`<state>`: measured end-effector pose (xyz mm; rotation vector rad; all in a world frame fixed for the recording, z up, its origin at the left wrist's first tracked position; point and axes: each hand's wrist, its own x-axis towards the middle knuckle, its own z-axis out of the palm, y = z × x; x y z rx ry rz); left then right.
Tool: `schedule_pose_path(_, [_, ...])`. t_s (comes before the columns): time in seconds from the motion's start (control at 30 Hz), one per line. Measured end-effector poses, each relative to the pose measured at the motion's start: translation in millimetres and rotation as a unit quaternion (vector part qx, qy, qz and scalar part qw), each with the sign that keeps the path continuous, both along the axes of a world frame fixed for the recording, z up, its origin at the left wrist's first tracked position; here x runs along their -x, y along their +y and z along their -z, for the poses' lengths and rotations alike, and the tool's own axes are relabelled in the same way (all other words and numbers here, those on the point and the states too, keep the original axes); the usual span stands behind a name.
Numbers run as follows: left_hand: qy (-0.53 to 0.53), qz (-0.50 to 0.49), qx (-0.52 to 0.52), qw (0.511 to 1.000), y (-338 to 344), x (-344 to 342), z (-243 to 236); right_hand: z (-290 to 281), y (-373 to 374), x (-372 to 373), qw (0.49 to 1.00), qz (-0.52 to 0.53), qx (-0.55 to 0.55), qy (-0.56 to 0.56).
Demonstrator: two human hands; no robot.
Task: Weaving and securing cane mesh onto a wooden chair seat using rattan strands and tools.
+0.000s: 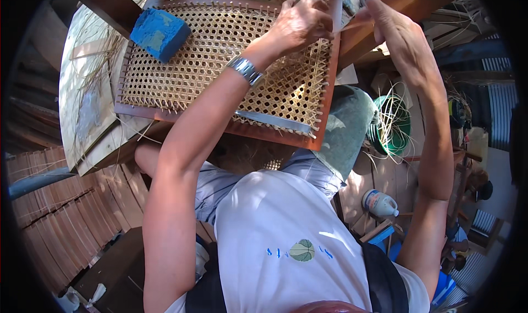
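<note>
A woven cane seat panel (209, 65) in a reddish wooden frame lies before me, with a blue block (159, 34) on its upper left and a flat metal bar (275, 121) along its lower part. My left hand (305, 23) is closed at the panel's upper right corner, its curled fingers hiding what they hold. My right hand (388, 30), just right of the frame, pinches a thin pale strip (347, 26) stretching toward my left hand.
Loose strands (391, 120) spill from a green bucket at the right. A white jug (377, 202) lies lower right. A greenish pad (344, 131) covers my right knee. Wooden beams (104, 5) cross above, a pale board (82, 115) is at left, and a blue pipe (38, 181) runs below it.
</note>
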<state>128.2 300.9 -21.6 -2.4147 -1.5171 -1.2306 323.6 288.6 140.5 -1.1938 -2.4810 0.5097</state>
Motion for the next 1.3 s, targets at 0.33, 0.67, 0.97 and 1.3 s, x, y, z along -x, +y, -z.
schedule_pose_path(0.33, [-0.351,-0.010,0.260,0.899,-42,13,-21,31,0,-11,0.985,-0.079,-0.125,-0.094])
schedule_pose_path(0.67, [-0.247,-0.182,0.345,0.887,-34,3,-14,94,35,35,0.917,-0.112,-0.254,-0.286])
schedule_pose_path(0.97, [-0.216,-0.214,0.355,0.884,-24,12,-2,102,52,33,0.942,-0.108,-0.231,-0.220])
schedule_pose_path(1.3, [-0.141,-0.212,0.369,0.894,-13,11,-4,97,59,42,0.957,-0.073,-0.150,-0.237])
